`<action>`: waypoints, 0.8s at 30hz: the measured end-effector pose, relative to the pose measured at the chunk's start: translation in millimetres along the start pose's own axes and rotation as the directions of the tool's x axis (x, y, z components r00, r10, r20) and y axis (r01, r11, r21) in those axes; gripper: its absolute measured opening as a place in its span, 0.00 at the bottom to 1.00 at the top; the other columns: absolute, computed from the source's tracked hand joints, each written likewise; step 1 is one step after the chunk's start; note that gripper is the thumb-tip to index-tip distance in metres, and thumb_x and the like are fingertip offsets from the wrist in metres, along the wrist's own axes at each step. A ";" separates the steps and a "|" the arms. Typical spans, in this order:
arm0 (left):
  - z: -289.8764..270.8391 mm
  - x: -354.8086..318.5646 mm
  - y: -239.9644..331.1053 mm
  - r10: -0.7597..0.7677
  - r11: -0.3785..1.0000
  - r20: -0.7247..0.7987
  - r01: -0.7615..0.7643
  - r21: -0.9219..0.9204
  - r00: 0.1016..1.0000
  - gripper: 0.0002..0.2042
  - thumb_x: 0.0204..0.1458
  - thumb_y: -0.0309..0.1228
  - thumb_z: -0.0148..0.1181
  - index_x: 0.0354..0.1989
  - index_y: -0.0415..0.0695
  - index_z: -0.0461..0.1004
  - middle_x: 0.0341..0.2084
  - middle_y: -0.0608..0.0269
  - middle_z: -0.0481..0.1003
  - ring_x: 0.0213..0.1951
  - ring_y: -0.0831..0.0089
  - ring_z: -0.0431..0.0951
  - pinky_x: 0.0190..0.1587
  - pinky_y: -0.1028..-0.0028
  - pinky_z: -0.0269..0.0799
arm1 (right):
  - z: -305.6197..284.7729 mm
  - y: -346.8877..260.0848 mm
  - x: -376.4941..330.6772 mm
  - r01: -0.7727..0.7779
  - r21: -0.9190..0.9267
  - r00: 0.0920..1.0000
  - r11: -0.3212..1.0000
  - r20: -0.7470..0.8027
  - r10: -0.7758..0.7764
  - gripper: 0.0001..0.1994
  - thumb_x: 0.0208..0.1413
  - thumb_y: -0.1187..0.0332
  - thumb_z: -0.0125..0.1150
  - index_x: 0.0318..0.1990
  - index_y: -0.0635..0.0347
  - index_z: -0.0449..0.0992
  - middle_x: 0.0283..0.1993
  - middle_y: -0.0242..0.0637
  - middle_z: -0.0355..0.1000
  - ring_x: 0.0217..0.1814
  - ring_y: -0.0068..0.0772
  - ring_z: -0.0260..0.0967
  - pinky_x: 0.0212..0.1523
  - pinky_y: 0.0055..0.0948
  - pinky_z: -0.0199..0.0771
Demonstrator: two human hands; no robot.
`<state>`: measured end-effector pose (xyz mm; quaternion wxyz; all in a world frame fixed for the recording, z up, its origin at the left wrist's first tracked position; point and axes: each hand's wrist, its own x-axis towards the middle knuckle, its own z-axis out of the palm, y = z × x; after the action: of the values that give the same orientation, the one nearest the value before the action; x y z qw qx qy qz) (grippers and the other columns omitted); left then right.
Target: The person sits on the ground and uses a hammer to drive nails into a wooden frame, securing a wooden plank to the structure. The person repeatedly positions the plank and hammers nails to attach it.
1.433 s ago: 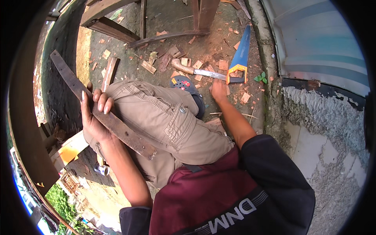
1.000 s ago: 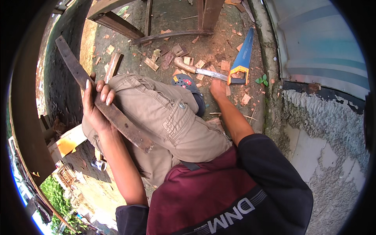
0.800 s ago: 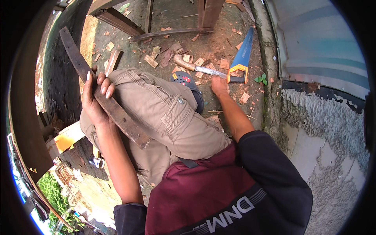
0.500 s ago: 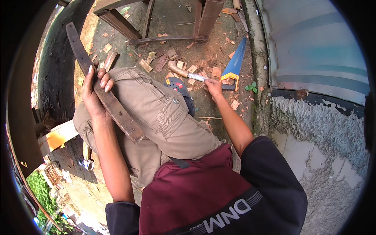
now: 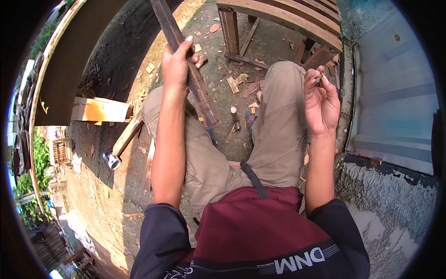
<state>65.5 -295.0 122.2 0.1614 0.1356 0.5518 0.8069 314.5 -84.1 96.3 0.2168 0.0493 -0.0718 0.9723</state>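
Note:
My left hand [image 5: 176, 67] is wrapped around a long, dark, weathered wooden slat [image 5: 200, 100], which slants from the top edge down over my left thigh. The slat's lower end hangs above the ground between my knees. Over by my right knee, my right hand [image 5: 321, 100] is raised with the palm turned up. Its fingertips are pinched together on a small greyish thing [image 5: 318, 80], too small to name. On the ground between my feet lies a short tool with a pale round end [image 5: 234, 110]; its kind is unclear.
A slatted wooden bench [image 5: 278, 16] stands ahead, with wood chips [image 5: 233, 84] on the ground before it. To the left are a pale timber beam [image 5: 100, 110], a wooden stick [image 5: 127, 135] and a can [image 5: 111, 159]. A metal sheet wall [image 5: 395, 97] rises on the right.
My right hand has left the wooden-handled blade by the blue saw and come up near my right knee. The slat has shifted right with my left hand. My view has turned, and my knees are apart.

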 end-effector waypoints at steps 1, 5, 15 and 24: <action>-4.2 -3.1 -8.9 0.001 0.991 -0.057 0.006 0.133 0.998 0.12 0.58 0.31 0.63 0.39 0.40 0.66 0.25 0.63 0.68 0.20 0.77 0.69 0.19 0.75 0.67 | 2.3 11.9 7.5 -0.012 -0.036 1.000 0.999 -0.002 0.012 0.15 0.62 0.77 0.54 0.56 0.70 0.68 0.52 0.45 0.68 0.58 0.37 0.70 0.62 0.34 0.77; -17.9 -17.9 -6.9 -0.010 0.976 -0.086 0.028 0.216 0.996 0.16 0.56 0.32 0.65 0.42 0.37 0.65 0.25 0.65 0.69 0.20 0.79 0.69 0.18 0.76 0.67 | -23.7 58.8 37.1 -0.108 -0.026 0.990 0.994 -0.094 0.105 0.15 0.62 0.76 0.56 0.56 0.67 0.67 0.50 0.41 0.68 0.54 0.32 0.70 0.56 0.32 0.76; -47.7 -35.0 15.6 -0.065 0.970 -0.162 0.100 0.221 0.985 0.17 0.57 0.32 0.65 0.45 0.37 0.65 0.26 0.66 0.69 0.20 0.81 0.69 0.19 0.77 0.68 | -98.6 133.5 110.0 -0.352 -0.628 0.905 0.694 -0.418 0.080 0.18 0.63 0.79 0.50 0.60 0.76 0.68 0.45 0.39 0.72 0.45 0.27 0.71 0.53 0.35 0.78; -36.6 -50.0 12.9 -0.142 0.966 -0.115 0.163 0.202 0.983 0.19 0.57 0.36 0.66 0.47 0.37 0.66 0.24 0.68 0.69 0.19 0.81 0.69 0.20 0.77 0.68 | -233.5 144.0 63.8 -0.574 -0.782 0.818 -0.242 -0.533 -0.218 0.29 0.61 0.49 0.52 0.42 0.74 0.81 0.31 0.46 0.77 0.34 0.41 0.74 0.41 0.37 0.74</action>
<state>95.1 -350.8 119.3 0.1800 0.0685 0.6504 0.7347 180.2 -149.0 -142.6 0.0230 -0.4007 -0.7429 0.5358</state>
